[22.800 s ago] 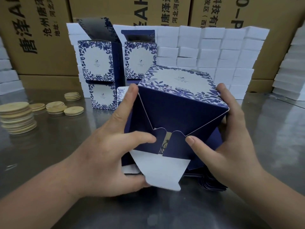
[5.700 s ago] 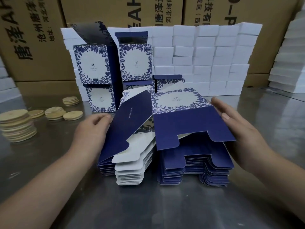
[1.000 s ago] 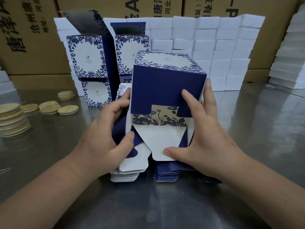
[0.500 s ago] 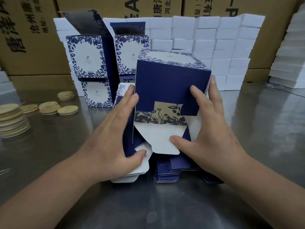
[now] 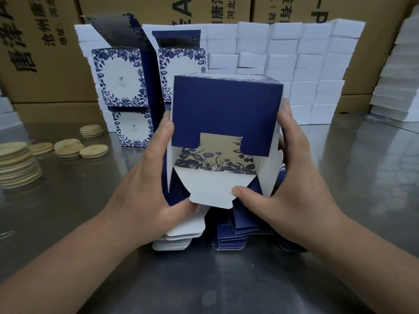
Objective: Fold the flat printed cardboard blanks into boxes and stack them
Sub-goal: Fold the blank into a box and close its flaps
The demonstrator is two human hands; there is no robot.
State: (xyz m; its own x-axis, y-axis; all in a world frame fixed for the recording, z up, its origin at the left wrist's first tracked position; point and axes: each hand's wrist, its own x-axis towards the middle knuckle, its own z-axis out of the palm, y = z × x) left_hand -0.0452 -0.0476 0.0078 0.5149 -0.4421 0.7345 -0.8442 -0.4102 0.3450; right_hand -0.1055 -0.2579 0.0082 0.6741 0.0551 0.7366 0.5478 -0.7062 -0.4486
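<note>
The half-made box (image 5: 226, 105) is up in the air, just above the pile of flat blanks (image 5: 229, 236) on the table (image 5: 226, 279). Its open bottom faces the person. The left hand (image 5: 147, 177) is wrapped round the left wall, with its thumb near the low corner. The right hand (image 5: 292, 177) holds the right wall, fingers behind it, and its thumb presses on the white flap (image 5: 210, 189). The blue flap (image 5: 186, 134) with the cut-out hangs over the hole (you can see flowers printed inside). To do this step well, I think the 2 hands should hold the walls square and not squash them. Then the thumb can push the white flap up and slip its end under the cut-out, slowly, so the card does not bend or tear. The finished boxes (image 5: 118, 82) at the back show where this 1 likely goes.
</note>
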